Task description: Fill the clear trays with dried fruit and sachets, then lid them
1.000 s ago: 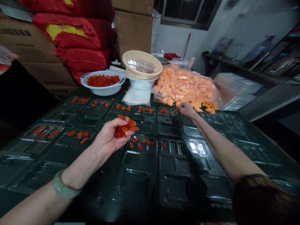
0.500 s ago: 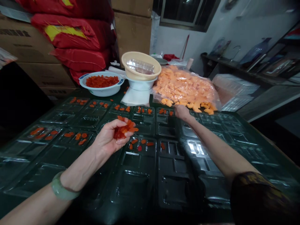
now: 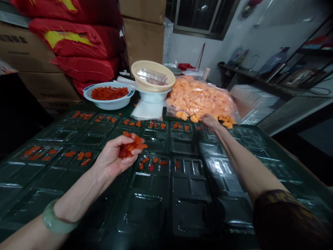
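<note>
My left hand [image 3: 117, 149] is curled, palm up, around a handful of orange-red dried fruit pieces [image 3: 132, 146] above the trays. A green bangle [image 3: 58, 218] is on that wrist. My right hand [image 3: 209, 122] reaches to the back row, over a clear plastic tray [image 3: 212, 147] and close to the bag's front edge. Its fingers are pinched together; whatever is between them cannot be made out. One orange-red piece [image 3: 199, 128] lies in that tray's upper compartment. Nearer me, another tray [image 3: 191, 201] has a single piece [image 3: 177, 164] at its upper left.
Behind the trays stand a white basin [image 3: 109, 104] of orange-red pieces and stacked bowls [image 3: 153, 88]. Beside them lies a clear bag of pale orange pieces [image 3: 203, 95], some spilling out in front. Red sacks [image 3: 78, 41] and cardboard boxes [image 3: 143, 41] rise at the back left.
My right hand has shifted to the right along the back row, and one piece now shows in the compartment beside it. My left hand keeps its handful. The view has turned slightly.
</note>
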### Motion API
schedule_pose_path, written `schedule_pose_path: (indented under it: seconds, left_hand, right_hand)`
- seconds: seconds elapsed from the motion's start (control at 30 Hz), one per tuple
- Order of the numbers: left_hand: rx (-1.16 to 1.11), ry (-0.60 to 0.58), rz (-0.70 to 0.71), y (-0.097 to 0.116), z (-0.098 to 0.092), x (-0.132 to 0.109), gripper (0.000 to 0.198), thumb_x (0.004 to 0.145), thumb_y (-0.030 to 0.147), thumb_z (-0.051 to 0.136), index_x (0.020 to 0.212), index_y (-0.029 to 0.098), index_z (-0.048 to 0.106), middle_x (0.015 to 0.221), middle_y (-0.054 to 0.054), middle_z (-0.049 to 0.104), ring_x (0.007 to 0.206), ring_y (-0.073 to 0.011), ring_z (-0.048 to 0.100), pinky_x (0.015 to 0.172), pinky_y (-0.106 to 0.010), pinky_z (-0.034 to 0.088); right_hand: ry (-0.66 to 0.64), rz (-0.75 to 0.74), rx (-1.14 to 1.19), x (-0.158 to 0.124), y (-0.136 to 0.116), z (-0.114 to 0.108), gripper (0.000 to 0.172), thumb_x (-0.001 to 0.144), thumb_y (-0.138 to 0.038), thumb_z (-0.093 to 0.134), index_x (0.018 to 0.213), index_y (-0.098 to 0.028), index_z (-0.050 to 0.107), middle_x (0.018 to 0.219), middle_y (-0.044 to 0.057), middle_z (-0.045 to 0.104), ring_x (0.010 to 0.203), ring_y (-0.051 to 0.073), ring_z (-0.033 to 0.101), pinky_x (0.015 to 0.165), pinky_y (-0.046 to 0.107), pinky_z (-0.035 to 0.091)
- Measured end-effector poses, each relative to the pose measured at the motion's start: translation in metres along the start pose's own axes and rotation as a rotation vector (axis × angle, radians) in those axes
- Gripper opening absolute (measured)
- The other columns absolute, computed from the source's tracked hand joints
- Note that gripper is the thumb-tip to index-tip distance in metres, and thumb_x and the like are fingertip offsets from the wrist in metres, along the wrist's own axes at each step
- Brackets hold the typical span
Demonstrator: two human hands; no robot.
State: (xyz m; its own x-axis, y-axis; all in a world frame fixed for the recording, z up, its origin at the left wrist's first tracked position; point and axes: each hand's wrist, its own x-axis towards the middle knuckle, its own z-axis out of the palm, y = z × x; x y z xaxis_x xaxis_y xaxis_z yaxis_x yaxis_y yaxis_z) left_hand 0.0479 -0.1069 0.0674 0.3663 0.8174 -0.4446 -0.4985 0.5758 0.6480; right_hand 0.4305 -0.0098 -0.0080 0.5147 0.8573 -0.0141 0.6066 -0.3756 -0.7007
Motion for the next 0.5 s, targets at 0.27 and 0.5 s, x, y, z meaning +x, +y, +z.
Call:
schedule_pose_path:
  seconds: [0.27, 0.5]
  left_hand:
    - [-0.008, 0.027, -0.052, -0.007, 0.011, 0.007, 0.014, 0.061, 0.002, 0.046, 0.068, 0.014, 0.049, 0.068, -0.007, 0.055, 0.039, -0.0081, 0.044, 0.024, -0.013, 0.023]
    - [0.002, -0.084, -0.009, -0.03, 0.043, 0.026, 0.015, 0.06, 0.006, 0.053, 0.071, 0.016, 0.049, 0.064, -0.003, 0.055, 0.04, -0.0087, 0.047, 0.027, -0.013, 0.019]
  right_hand:
    - [0.05, 0.067, 0.486, -0.015, -0.001, 0.004, 0.028, 0.066, 0.0, 0.046, 0.088, -0.016, 0.053, 0.064, -0.003, 0.054, 0.058, 0.01, 0.051, 0.053, 0.019, 0.04]
    - [-0.108, 0.256, 0.889, -0.101, -0.05, 0.001, 0.017, 0.086, -0.027, 0.038, 0.079, -0.018, 0.051, 0.068, 0.003, 0.058, 0.065, 0.015, 0.058, 0.062, 0.029, 0.047]
